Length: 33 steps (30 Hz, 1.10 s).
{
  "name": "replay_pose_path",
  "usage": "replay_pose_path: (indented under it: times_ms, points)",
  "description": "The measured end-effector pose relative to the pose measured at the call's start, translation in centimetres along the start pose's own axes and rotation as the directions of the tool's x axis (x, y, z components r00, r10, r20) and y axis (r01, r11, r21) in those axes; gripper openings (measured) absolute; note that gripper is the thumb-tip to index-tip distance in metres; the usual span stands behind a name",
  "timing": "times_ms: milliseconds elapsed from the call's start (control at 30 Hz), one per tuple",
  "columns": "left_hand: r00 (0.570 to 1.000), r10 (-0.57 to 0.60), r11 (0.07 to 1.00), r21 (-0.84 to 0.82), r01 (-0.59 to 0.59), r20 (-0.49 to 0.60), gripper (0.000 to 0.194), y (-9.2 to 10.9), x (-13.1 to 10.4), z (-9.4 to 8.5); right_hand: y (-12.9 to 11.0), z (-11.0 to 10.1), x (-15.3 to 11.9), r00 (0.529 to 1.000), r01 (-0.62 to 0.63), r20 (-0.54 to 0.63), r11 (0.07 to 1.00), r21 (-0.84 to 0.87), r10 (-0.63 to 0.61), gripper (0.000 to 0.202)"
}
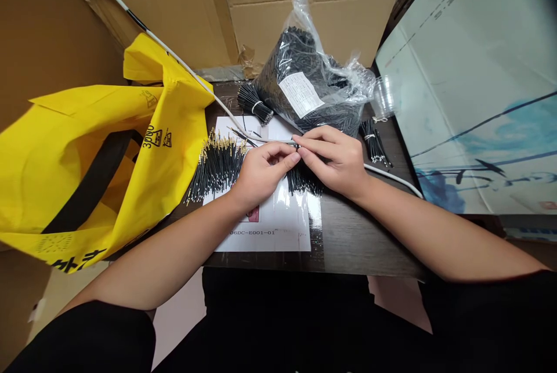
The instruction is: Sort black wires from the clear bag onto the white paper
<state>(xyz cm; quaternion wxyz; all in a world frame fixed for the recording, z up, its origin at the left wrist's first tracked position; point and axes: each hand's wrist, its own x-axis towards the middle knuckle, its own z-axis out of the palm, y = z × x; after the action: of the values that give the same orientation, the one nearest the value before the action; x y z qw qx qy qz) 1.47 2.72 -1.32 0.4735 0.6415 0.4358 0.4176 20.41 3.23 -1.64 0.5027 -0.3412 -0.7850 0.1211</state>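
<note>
My left hand (261, 170) and my right hand (337, 161) meet fingertip to fingertip over the middle of the table. Both are closed in a pinch on a short black wire (296, 145), mostly hidden by the fingers. Left of my left hand lies a spread pile of short black wires with gold terminals (220, 158). A second group of black wires (304, 181) with silvery ends lies under my right hand, partly covered by it. A printed paper sheet (274, 239) is beneath the wires and hands.
Behind the hands stands a clear bag full of black wires (296, 65). Tied wire bundles lie left (256, 105) and right (375, 144) of it, near a clear plastic cup (383, 97). A white cable (187, 68) crosses the table. A yellow bag (174, 123) stands left, a printed box (487, 100) right.
</note>
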Motion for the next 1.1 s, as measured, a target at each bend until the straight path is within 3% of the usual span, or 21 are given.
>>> replay_pose_path:
  times_ms: [233, 500, 600, 733, 967, 1033, 1100]
  points:
    - [1.0, 0.026, 1.0, 0.009, -0.026, 0.005, 0.019, 0.3, 0.1, -0.1, -1.4, -0.7, 1.3, 0.987, -0.158, 0.005, 0.986, 0.044, 0.158, 0.012]
    - [1.0, 0.016, 0.999, 0.044, -0.015, -0.025, 0.018, 0.9, 0.0, -0.2, -2.2, -0.9, 2.4, 0.952, -0.288, 0.109, 0.957, 0.021, 0.284, 0.012]
    - [1.0, 0.018, 0.999, 0.043, -0.018, 0.012, 0.021, 1.0, 0.0, -0.2, -2.4, -1.3, 3.3, 0.908, -0.382, 0.209, 0.923, 0.053, 0.363, 0.014]
    - [0.999, 0.031, 0.999, 0.028, -0.032, 0.035, 0.028, 1.0, 0.2, -0.3, -2.4, -2.1, 4.5, 0.808, -0.548, 0.293, 0.835, 0.053, 0.512, 0.019]
    - [1.0, 0.012, 0.98, 0.197, -0.008, -0.02, 0.039, 0.9, 0.0, -0.4, -1.0, -2.1, 4.5, 0.637, -0.689, 0.357, 0.713, -0.133, 0.683, 0.028]
    - [0.999, 0.037, 0.974, 0.223, -0.04, 0.016, 0.04, 0.9, -0.2, -0.4, -0.7, -1.9, 4.2, 0.616, -0.688, 0.366, 0.703, -0.181, 0.697, 0.03]
    - [0.995, 0.09, 0.967, 0.234, -0.099, 0.048, 0.04, 1.0, -0.3, -0.3, -0.6, -1.7, 3.9, 0.638, -0.656, 0.327, 0.714, -0.243, 0.697, 0.029]
